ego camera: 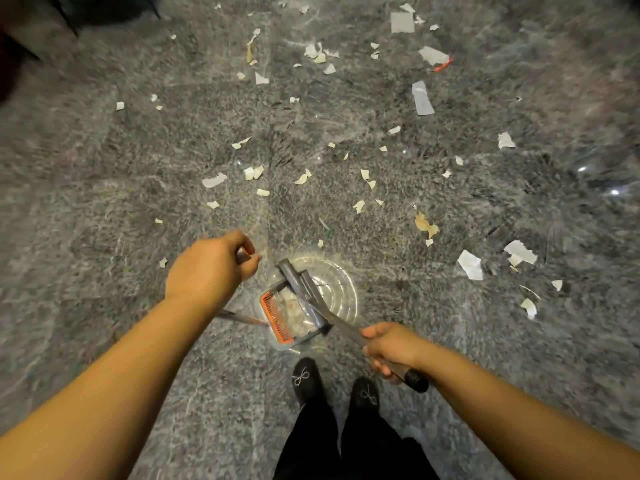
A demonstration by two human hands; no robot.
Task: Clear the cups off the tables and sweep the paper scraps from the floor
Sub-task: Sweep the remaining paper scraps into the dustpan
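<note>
Underfoot, grey speckled floor [104, 202] littered with white paper scraps [424, 98], mostly ahead and to the right, well apart from the dustpan [277, 318]; no cups or table in view. Left hand [207, 268] has its fingers curled round the top of the dustpan handle [241, 255], the grey pan with its orange comb edge sitting on the floor just ahead of two black shoes [306, 377] and holding some pale scraps. Right hand [391, 346] grips the broom handle [346, 329] near its black end cap, fingers wrapped tight, the broom head [298, 278] lying over the pan's far side.
</note>
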